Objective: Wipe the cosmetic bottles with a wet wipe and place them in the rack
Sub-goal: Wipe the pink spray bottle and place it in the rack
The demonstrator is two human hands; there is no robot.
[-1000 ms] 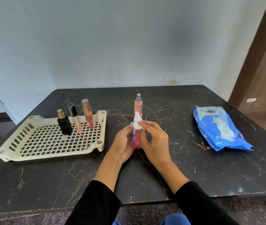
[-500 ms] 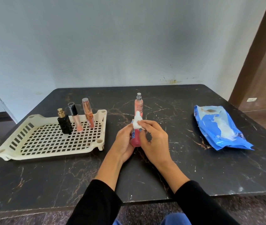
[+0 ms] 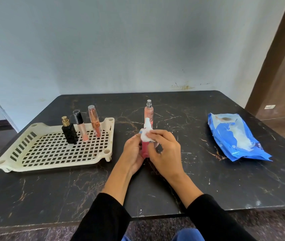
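My left hand (image 3: 132,153) grips a small pink bottle (image 3: 145,148) upright over the table's middle. My right hand (image 3: 166,152) pinches a white wet wipe (image 3: 146,135) against the bottle's upper part; its white cap (image 3: 147,122) sticks out above. Behind it a peach spray bottle (image 3: 149,114) stands on the table. The cream plastic rack (image 3: 51,153) lies to the left and holds a black perfume bottle (image 3: 69,132), a black-capped gloss tube (image 3: 81,126) and a rose-gold tube (image 3: 95,121) along its far side.
A blue pack of wet wipes (image 3: 235,137) lies at the right of the dark marble table (image 3: 208,185). A pale wall stands behind the table. A brown door frame (image 3: 274,63) is at the far right.
The wipe under my right fingers has shifted slightly lower on the bottle's top. Both hands and the bottle stay in almost the same spot.
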